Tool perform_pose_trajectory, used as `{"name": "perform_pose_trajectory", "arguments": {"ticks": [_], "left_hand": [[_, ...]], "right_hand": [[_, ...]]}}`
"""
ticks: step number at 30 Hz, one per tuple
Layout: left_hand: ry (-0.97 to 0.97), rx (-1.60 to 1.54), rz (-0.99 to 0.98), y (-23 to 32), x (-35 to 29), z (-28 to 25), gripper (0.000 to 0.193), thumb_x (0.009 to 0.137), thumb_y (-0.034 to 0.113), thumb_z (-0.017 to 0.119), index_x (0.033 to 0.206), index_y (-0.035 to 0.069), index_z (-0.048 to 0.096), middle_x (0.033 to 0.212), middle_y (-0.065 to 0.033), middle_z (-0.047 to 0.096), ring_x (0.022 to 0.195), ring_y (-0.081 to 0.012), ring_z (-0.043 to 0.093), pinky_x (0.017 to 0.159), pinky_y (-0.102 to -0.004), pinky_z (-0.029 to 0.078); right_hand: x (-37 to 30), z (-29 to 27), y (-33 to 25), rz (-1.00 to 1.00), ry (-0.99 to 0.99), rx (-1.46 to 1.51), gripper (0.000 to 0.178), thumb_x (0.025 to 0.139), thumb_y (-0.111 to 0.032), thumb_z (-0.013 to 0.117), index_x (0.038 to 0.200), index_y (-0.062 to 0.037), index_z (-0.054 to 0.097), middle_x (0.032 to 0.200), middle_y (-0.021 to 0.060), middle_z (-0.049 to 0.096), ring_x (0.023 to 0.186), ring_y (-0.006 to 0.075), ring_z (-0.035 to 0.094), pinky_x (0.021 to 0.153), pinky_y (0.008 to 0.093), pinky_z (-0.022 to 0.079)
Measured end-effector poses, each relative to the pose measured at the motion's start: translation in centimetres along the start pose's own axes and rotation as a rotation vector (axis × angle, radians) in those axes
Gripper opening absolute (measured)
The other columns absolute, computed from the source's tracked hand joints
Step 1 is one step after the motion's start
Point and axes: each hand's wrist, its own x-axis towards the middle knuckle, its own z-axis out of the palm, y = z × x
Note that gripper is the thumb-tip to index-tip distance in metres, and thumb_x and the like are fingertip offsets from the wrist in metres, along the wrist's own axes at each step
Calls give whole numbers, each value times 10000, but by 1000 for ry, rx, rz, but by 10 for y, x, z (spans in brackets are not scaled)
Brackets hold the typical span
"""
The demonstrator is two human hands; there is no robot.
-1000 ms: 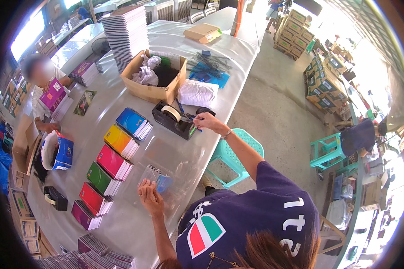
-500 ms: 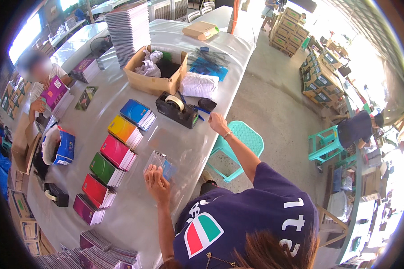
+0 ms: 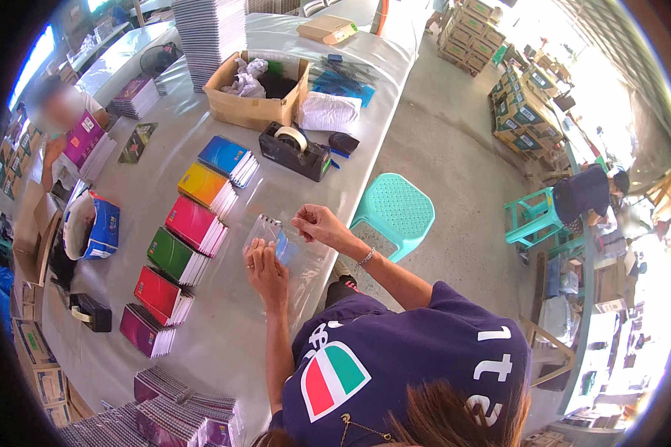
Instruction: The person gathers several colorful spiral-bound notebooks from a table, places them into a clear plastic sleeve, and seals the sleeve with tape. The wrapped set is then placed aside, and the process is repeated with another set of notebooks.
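A clear plastic bag with a small spiral notebook in it lies on the table in front of me. My left hand is closed on its near end, fingers pressed over the plastic. Just right of the bag, my right hand is raised with its fingertips pinched together; what they hold, if anything, is too small to make out. Farther off stands a black tape dispenser with a roll of tape. Left of the bag runs a row of spiral notebook stacks in several colours, among them a pink stack.
Beyond the dispenser are a cardboard box with crumpled paper and a tall notebook pile. A turquoise stool stands beside the table edge. Across the table, a person holds purple notebooks. More notebooks lie at the near left.
My right hand has come back from beside the tape dispenser to the bagged notebook, its fingers pinched. My left hand stays on the bag. The view has shifted slightly.
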Motion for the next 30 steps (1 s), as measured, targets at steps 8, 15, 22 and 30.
{"name": "perform_pose_trajectory", "arguments": {"ticks": [8, 15, 22, 30], "left_hand": [[4, -59, -7, -6, -8, 4, 295, 772, -20, 578, 1057, 50, 604, 1116, -144, 598, 1164, -329, 531, 1059, -507, 375], [21, -66, -8, -7, -7, 3, 299, 749, -18, 605, 1039, 54, 617, 1102, -127, 606, 1159, -306, 538, 1045, -484, 406], [41, -109, -30, -8, -9, 5, 281, 743, -24, 616, 1011, 61, 628, 1111, -119, 605, 1167, -292, 535, 1047, -477, 408], [18, -78, -35, -6, -5, 1, 245, 727, -18, 629, 960, 59, 620, 1108, -103, 601, 1185, -285, 527, 1047, -476, 418]], "right_hand": [[-2, 14, -3, 21, 58, 79, 234, 941, -247, 631, 928, -13, 629, 714, -4, 593, 607, 62, 532, 525, 216, 437], [-18, 27, -26, 40, 10, 14, 272, 913, -316, 675, 868, -55, 610, 686, -14, 580, 581, 40, 491, 505, 194, 377], [-12, 40, -16, 53, -9, -66, 306, 882, -325, 704, 808, -43, 612, 674, -22, 586, 587, 30, 493, 502, 187, 367], [-4, 47, -8, 31, 45, -192, 304, 876, -289, 714, 767, -24, 611, 667, -8, 606, 610, 45, 522, 520, 207, 381]]}}
